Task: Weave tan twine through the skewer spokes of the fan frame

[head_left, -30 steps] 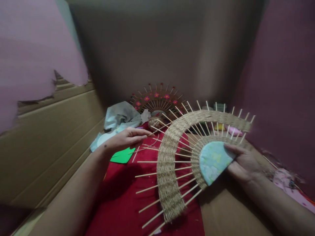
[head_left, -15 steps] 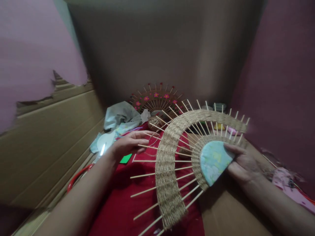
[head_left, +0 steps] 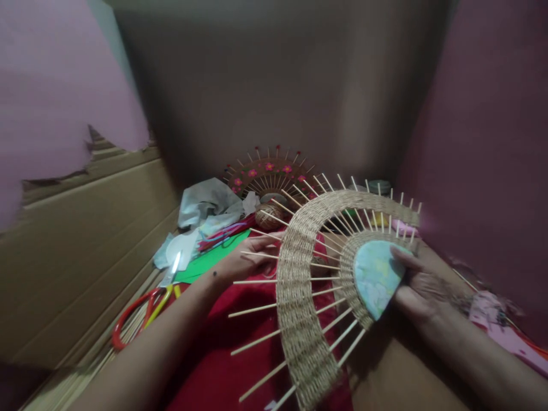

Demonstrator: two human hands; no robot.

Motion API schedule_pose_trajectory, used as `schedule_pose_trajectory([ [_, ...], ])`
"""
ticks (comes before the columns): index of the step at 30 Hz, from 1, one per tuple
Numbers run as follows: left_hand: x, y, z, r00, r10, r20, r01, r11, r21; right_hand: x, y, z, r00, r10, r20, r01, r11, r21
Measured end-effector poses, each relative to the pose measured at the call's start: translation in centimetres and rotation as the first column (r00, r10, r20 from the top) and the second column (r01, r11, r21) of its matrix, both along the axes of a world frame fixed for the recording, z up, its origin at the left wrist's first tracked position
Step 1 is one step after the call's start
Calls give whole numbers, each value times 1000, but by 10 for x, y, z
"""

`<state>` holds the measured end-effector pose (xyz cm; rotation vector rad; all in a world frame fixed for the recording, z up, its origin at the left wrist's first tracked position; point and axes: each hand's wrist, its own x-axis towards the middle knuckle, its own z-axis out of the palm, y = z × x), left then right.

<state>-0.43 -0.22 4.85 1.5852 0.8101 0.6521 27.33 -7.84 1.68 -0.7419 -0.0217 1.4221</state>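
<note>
A half-round fan of woven fibre (head_left: 295, 285) on pale sticks is held up at the right of centre. Its half-circle centre piece (head_left: 377, 277) is covered in light blue patterned cloth. My right hand (head_left: 422, 285) grips this piece, thumb on its front and the other fingers mostly hidden behind. Behind the left sticks of the fan is my left hand (head_left: 254, 254), its fingers reaching right and partly covered by the woven band. Whether those fingers hold anything is hidden. Under the fan lies a red cloth (head_left: 205, 354).
Scissors with red handles (head_left: 128, 319) and green sheets (head_left: 214, 257) lie at the left. Farther back are a twine ball (head_left: 269, 216), a grey bag (head_left: 208, 200) and a flowered fan (head_left: 268, 165). Cardboard (head_left: 98, 222) lines the left wall. Pink material (head_left: 499, 322) lies at the right.
My left hand has moved right, behind the fan's sticks, uncovering more of the green sheets and scissors. The fan has shifted slightly, its lower woven end further right and down.
</note>
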Motion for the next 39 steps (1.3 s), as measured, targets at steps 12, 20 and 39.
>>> schedule_pose_trajectory([
  [12, -10, 1, 7, 995, 57, 86, -70, 983, 167, 0, -7, -6, 949, 302, 86, -312, 936, 159],
  [20, -38, 16, 12, 997, -23, 70, 14, 992, 127, 1, -3, -5, 970, 235, 65, -241, 962, 125],
  [39, -67, 22, 20, 995, 72, 66, -78, 991, 105, -2, -2, -1, 981, 179, 72, -184, 979, 81],
])
